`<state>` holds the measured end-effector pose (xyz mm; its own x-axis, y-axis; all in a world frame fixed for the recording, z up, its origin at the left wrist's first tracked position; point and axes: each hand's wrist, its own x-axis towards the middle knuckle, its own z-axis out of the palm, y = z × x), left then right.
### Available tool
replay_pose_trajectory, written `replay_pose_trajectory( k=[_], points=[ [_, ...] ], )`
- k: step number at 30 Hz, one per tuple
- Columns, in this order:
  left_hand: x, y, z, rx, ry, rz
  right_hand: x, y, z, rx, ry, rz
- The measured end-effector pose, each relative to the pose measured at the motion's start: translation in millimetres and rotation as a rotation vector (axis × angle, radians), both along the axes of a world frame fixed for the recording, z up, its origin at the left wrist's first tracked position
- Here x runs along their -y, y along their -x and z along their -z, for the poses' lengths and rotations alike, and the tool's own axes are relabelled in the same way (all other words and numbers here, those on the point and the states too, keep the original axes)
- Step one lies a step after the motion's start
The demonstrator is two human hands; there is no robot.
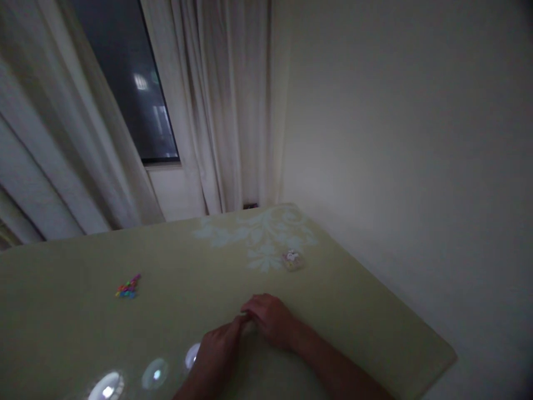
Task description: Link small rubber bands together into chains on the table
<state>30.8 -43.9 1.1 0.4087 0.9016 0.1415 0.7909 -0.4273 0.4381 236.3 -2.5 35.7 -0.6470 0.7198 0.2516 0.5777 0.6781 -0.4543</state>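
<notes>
Left hand (220,345) and right hand (271,322) meet, near centre | pinch unclear, contents hidden | colourful pieces (128,287) left; small box (293,261) far right | risk: loosening fingertips could drop anything small

Two hands at work, counted from my remote post: one left grip (220,345) and one right grip (272,323), over one counter (366,333). On that counter I log one cluster of small multicolored pieces (128,288) (too tiny and crowded for me to number singly), one small pale item (293,260), three round pale patches (155,374) and one floral motif (262,236). Behind, I tally two curtain panels (54,128), one window (125,66), one wall (408,139) at right and one small dark object (250,206).
</notes>
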Motion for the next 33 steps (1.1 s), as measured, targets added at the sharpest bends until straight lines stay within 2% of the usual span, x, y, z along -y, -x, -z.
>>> replay_pose_trajectory(
  k=[3, 9, 14, 19, 29, 33],
  points=[
    [0, -3, -4.6, -0.106, 0.02, -0.003, -1, 5, 7.6, 0.028, 0.021, -0.097],
    [4, -12, -23.3, -0.025, -0.025, 0.087, 0, -11, 10.1, 0.011, 0.04, -0.138],
    [4, -25, -16.1, -0.027, -0.056, 0.153, -4, -21, 14.2, 0.063, -0.018, -0.188],
    [3, -29, -8.7, -0.014, -0.092, 0.12, -3, -25, 16.4, 0.097, -0.02, -0.156],
    [8, -31, -22.6, -0.094, -0.066, 0.085, -6, -25, 16.9, 0.035, 0.054, -0.141],
    [5, -25, -17.6, -0.143, -0.098, 0.081, -12, -26, 10.9, 0.018, 0.006, -0.031]
  ],
)
